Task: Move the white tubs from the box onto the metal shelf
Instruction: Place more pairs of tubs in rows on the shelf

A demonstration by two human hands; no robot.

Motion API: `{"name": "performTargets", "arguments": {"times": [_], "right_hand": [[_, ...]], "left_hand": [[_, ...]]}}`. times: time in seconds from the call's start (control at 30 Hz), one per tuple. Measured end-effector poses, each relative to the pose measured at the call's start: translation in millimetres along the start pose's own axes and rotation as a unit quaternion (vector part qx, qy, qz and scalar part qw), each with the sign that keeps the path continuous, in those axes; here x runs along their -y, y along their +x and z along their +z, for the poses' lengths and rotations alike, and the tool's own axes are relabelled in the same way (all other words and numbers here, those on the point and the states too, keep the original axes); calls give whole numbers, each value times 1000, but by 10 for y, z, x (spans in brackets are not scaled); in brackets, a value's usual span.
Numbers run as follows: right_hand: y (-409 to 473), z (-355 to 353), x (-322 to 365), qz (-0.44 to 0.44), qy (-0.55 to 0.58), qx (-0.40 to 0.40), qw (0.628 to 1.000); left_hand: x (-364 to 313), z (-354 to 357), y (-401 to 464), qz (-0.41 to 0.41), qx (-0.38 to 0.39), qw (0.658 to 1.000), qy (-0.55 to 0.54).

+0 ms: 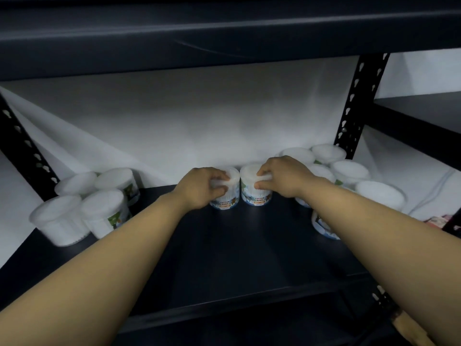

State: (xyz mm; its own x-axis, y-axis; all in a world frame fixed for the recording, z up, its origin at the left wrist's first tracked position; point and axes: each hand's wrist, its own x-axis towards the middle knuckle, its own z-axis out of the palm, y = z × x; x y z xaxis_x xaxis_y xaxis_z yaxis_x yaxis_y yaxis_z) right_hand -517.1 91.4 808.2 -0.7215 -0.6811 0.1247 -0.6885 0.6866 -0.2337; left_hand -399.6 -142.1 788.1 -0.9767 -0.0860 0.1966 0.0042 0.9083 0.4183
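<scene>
Tubs stand upright, side by side and touching, at the back middle of the metal shelf point(224, 250). My left hand point(204, 187) is closed around the left tub point(225, 199), my right hand point(282, 178) around the right tub point(255, 193).

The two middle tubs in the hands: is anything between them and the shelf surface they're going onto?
Nothing visible. The left hand grips the left middle tub and the right hand the right middle tub; both tubs appear to stand already on the metal shelf, side by side, with clear space around them.
</scene>
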Motion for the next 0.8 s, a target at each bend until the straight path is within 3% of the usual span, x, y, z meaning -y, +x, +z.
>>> {"name": "performTargets", "arguments": {"times": [0.8], "right_hand": [[536, 20, -353, 27, 53, 14, 998]], "left_hand": [[27, 96, 475, -18, -2, 1000, 15]]}}
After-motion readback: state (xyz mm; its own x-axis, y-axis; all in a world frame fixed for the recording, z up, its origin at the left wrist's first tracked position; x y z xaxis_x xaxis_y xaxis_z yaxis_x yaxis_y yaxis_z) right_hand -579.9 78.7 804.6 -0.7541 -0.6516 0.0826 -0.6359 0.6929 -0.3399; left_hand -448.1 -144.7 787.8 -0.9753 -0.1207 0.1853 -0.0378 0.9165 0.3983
